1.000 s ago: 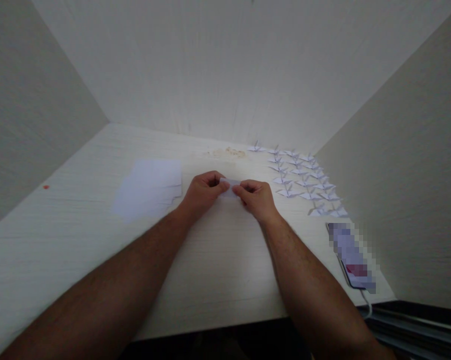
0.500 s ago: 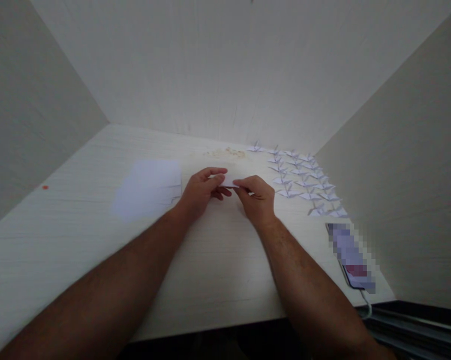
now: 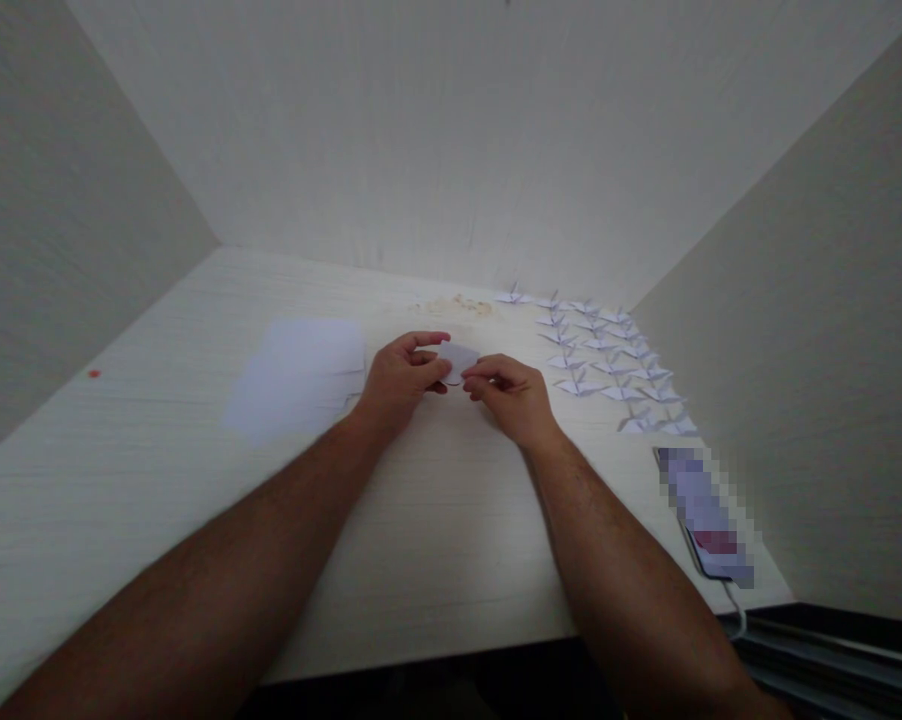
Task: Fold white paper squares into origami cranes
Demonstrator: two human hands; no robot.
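Between both hands, above the middle of the table, is a small piece of folded white paper [image 3: 458, 360]. My left hand [image 3: 406, 375] pinches its left side, thumb on the near face and fingers behind. At its lower right edge, my right hand [image 3: 512, 392] grips the paper between thumb and forefinger, other fingers curled. Several folded paper cranes [image 3: 605, 367] stand in rows to the right of my right hand. Left of my left hand lie white paper sheets [image 3: 301, 375], flat on the table.
A phone [image 3: 702, 510], partly pixelated, lies near the right edge with a white cable [image 3: 737, 610] plugged in. Pale walls [image 3: 421, 150] enclose the table [image 3: 436, 560] at the back and sides. A brownish stain [image 3: 462, 305] marks the table's back; a small orange spot [image 3: 95, 373] is far left.
The folded paper has turned from nearly edge-on to showing its broad face. My right fingers have shifted slightly down along its edge, while my left hand has stayed nearly in place.
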